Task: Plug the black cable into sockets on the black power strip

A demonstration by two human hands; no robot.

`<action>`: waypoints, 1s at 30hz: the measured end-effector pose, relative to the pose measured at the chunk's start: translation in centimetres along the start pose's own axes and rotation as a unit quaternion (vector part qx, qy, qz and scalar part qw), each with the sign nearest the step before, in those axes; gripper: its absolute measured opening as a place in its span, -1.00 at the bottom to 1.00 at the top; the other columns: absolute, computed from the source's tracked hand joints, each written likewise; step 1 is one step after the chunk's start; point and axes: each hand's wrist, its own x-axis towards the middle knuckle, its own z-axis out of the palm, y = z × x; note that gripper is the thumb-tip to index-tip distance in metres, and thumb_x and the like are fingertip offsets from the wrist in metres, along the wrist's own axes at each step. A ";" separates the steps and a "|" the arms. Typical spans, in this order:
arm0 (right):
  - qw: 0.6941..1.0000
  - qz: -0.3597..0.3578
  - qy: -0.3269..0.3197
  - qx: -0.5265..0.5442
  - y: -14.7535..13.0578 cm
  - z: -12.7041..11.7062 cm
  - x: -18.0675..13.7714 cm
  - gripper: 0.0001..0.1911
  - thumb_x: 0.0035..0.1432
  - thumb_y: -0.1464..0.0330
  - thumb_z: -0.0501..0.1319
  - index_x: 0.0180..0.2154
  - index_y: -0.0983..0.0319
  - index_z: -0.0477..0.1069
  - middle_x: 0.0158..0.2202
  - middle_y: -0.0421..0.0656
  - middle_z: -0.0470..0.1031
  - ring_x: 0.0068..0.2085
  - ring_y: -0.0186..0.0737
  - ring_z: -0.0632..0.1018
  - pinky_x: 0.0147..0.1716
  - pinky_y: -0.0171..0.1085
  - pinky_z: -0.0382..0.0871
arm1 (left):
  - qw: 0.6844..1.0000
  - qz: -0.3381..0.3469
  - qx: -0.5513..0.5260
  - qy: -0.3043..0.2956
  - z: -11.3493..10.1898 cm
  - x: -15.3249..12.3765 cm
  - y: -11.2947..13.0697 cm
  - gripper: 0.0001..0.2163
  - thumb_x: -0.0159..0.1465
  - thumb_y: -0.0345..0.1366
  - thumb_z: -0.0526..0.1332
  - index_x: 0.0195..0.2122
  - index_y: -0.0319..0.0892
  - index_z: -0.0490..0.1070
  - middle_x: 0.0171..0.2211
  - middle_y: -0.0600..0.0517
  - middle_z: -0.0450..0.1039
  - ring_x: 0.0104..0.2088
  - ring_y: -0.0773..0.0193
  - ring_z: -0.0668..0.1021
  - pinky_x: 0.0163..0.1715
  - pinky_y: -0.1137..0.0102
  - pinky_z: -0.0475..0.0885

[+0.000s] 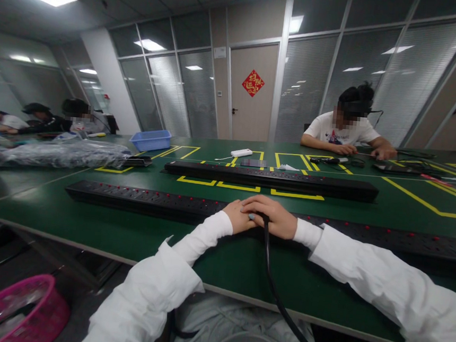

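Note:
A long black power strip point(130, 197), dotted with a row of red parts, lies across the table under both hands. My right hand point(274, 215) is closed around the upper end of a black cable point(272, 281), which runs down over the table edge towards my lap. My left hand point(240, 218) is closed beside it at the middle of the strip, its fingers partly covered by the right. What the left fingers grip is hidden, as is the cable's end. Behind lies a second black power strip point(275, 180), roughly parallel to the first.
Yellow tape outlines mark the green table point(158, 239). A blue basket point(151, 140), a white device point(241, 153) and plastic-wrapped goods point(66, 151) are on it. A person point(345, 128) sits opposite; several others are at left. A pink basket point(57, 318) stands below the table.

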 end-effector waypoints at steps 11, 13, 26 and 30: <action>0.999 -0.012 -0.015 -0.049 -0.5 0.0 0.0 -0.69 0.08 0.49 -0.02 -0.10 0.27 0.23 -0.09 -0.02 0.24 -0.04 -0.20 0.26 -0.05 -0.14 0.19 | 1.000 0.000 -0.006 -0.006 -0.3 0.0 0.1 -0.71 0.20 -0.19 -0.06 -0.15 -0.17 0.30 -0.14 -0.03 0.32 -0.10 0.15 0.35 -0.13 0.24 0.28; 0.999 -0.012 -0.013 -0.051 -0.5 0.0 -0.1 -0.70 0.08 0.48 -0.02 -0.10 0.26 0.23 -0.09 -0.02 0.25 -0.05 -0.20 0.27 -0.06 -0.14 0.20 | 1.000 0.000 -0.006 -0.008 -0.4 0.0 0.2 -0.72 0.20 -0.20 -0.06 -0.15 -0.16 0.30 -0.13 -0.03 0.32 -0.09 0.15 0.35 -0.12 0.25 0.28; 0.998 -0.010 -0.010 -0.056 -0.6 0.0 0.0 -0.71 0.08 0.47 -0.02 -0.11 0.26 0.23 -0.10 -0.02 0.26 -0.05 -0.20 0.28 -0.07 -0.14 0.21 | 1.000 -0.002 -0.011 -0.007 -0.5 -0.2 0.2 -0.74 0.19 -0.24 -0.04 -0.16 -0.16 0.30 -0.13 -0.01 0.32 -0.08 0.17 0.34 -0.12 0.27 0.28; 0.998 -0.006 -0.013 -0.053 -0.6 0.0 0.0 -0.70 0.07 0.48 -0.01 -0.11 0.26 0.23 -0.10 -0.02 0.26 -0.05 -0.20 0.28 -0.06 -0.15 0.20 | 1.000 -0.001 -0.007 -0.005 -0.4 -0.2 0.2 -0.74 0.19 -0.23 -0.04 -0.16 -0.17 0.31 -0.15 -0.03 0.33 -0.08 0.16 0.34 -0.13 0.27 0.28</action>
